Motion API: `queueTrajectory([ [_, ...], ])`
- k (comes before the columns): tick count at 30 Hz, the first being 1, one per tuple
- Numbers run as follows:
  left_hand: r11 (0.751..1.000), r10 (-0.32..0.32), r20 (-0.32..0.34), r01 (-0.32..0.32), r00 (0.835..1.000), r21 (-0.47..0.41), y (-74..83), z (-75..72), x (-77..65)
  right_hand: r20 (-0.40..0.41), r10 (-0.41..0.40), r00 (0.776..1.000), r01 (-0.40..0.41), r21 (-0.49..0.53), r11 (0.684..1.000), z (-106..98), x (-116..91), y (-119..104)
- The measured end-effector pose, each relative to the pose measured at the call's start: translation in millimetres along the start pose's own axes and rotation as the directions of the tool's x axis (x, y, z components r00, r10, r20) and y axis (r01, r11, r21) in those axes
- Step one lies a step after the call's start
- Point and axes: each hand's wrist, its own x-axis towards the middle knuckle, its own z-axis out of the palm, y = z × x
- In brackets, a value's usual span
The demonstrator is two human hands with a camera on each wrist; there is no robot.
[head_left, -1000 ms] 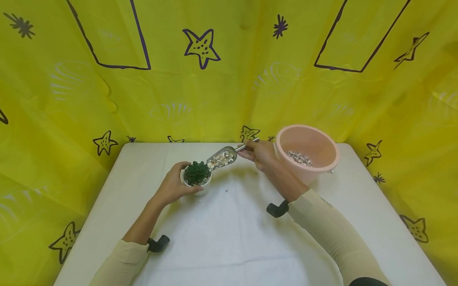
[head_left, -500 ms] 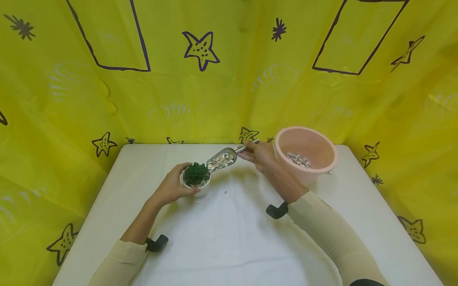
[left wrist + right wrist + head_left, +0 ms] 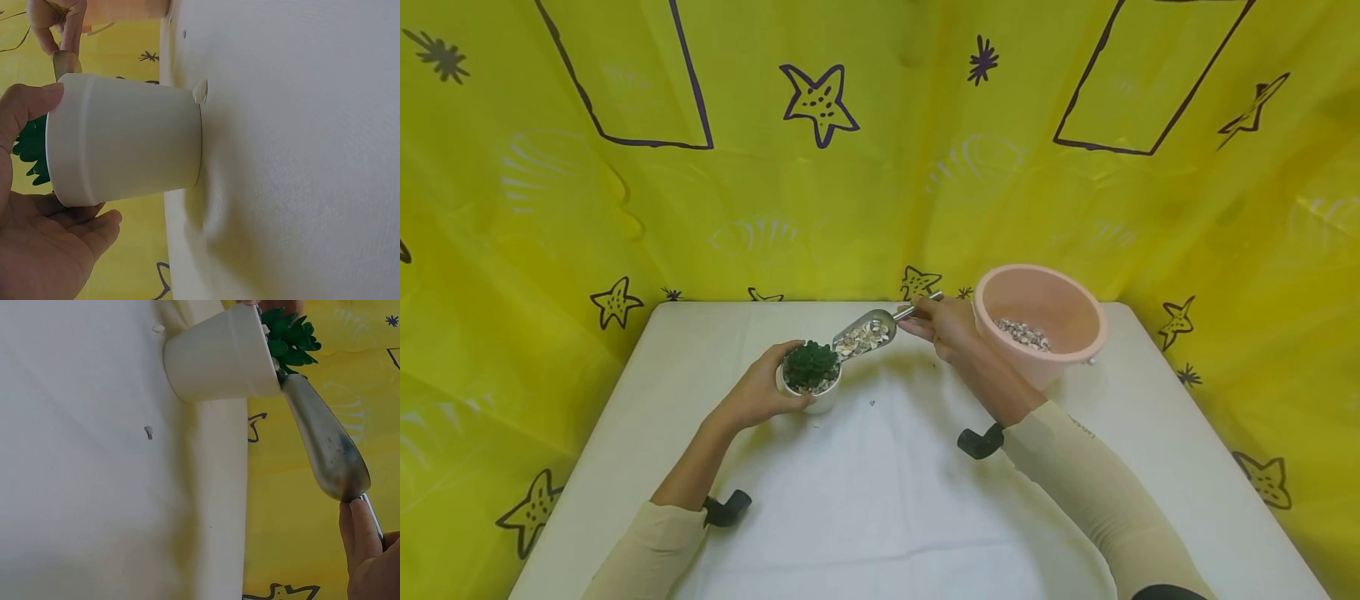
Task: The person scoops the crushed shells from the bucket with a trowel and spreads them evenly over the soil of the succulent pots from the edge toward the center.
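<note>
A small white flowerpot [image 3: 131,137] with a green succulent [image 3: 811,362] stands on the table. My left hand [image 3: 765,389] grips it round the rim, thumb on the near side and fingers on the far side. Small stones or shell bits surround the plant inside the pot. My right hand [image 3: 951,327] pinches the handle of a metal scoop [image 3: 328,447]. Pale shell chips [image 3: 865,336] lie in the scoop, whose tip is right at the pot's rim beside the leaves. The scoop slopes down toward the pot.
A pink bucket [image 3: 1078,317] with more shell chips [image 3: 1024,334] in it stands at the back right, close behind my right forearm. Loose chips lie on the white tabletop [image 3: 880,500], one at the pot's foot [image 3: 200,92]. A yellow patterned curtain [image 3: 880,183] hangs behind the table.
My left hand and the pot shift very slightly; the plant leans a little left. The scoop stays at the rim with its chips, and my right hand holds nearly still.
</note>
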Motion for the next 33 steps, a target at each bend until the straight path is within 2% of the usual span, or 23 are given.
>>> queueTrajectory([
  [7,1.000,-0.005,0.011,0.005,1.000,-0.004,2.7,-1.3,0.0,0.006,-0.002,1.000,0.002,0.003,1.000,0.0,0.0,-0.2],
  [16,0.997,-0.070,-0.067,0.068,0.995,-0.026,6.8,4.9,2.4,0.024,-0.004,1.000,0.004,0.002,1.000,1.4,-0.9,-2.0],
  [20,0.996,-0.084,-0.081,0.082,0.993,-0.019,8.1,5.0,3.2,0.023,-0.011,1.000,0.011,0.001,1.000,1.9,-0.7,-2.4],
  [33,0.999,-0.049,-0.045,0.049,0.998,0.004,7.3,3.9,1.9,0.037,-0.015,0.999,0.015,-0.013,1.000,1.7,-1.2,-0.2],
])
